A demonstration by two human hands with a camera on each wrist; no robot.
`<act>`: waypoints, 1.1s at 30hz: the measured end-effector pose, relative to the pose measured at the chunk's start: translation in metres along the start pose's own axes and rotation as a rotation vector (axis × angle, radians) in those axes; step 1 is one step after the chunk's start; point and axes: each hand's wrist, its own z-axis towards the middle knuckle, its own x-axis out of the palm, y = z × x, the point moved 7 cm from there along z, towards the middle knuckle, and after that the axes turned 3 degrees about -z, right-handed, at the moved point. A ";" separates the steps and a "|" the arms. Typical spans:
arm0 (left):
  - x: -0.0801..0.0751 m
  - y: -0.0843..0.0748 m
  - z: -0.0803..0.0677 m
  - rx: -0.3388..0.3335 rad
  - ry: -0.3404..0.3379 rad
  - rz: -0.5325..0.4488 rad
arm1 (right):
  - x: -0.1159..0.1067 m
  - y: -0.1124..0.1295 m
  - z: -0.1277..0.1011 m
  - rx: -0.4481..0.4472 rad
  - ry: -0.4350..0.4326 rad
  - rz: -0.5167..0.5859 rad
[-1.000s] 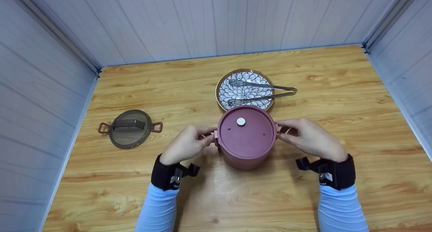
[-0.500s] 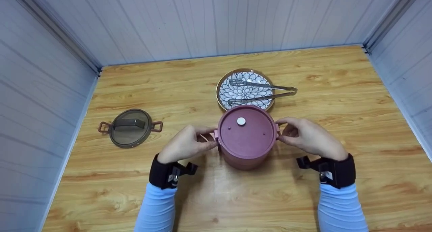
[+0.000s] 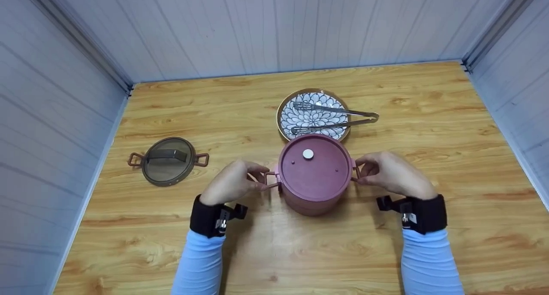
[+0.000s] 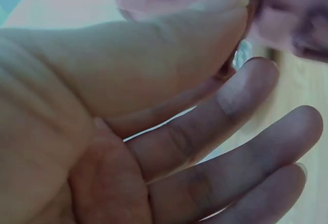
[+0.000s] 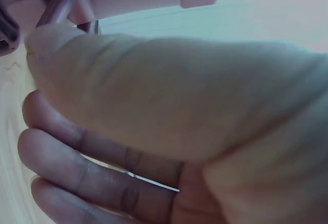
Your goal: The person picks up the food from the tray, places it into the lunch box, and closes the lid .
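Note:
A mauve pot [image 3: 311, 207] stands on the wooden table under a flat mauve lid [image 3: 315, 179] with a small white button. At its left side, my left hand [image 3: 233, 181] pinches the thin wire-loop handle [image 3: 272, 185] between thumb and index finger. My right hand [image 3: 392, 173] holds the matching loop handle [image 3: 357, 173] on the other side. The left wrist view has the left thumb [image 4: 169, 55] against the pink rim, other fingers spread below. In the right wrist view, the right thumb [image 5: 128, 80] covers most of its handle.
Directly behind the pot is a patterned plate [image 3: 285, 115] with brown rim, metal tongs [image 3: 364, 118] lying across it. Off to the left lies a round glass lid [image 3: 167, 168] with a dark strap grip and two reddish side loops. Pale panel walls [image 3: 274, 29] bound the table.
Both hands have shifted slightly outward from the pot's rim. The loop handles now stick out sideways, the left one plainly visible. The pot has stayed in place; the head view has shifted slightly.

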 end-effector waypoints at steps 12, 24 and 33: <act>0.017 0.008 0.012 -0.008 0.007 0.063 | 0.010 0.003 0.009 0.000 0.016 -0.045; 0.021 0.002 0.013 0.050 0.014 0.141 | 0.011 0.005 0.007 0.028 -0.006 -0.068; 0.024 -0.002 0.016 0.097 0.016 0.163 | 0.011 0.005 0.008 0.015 -0.007 -0.054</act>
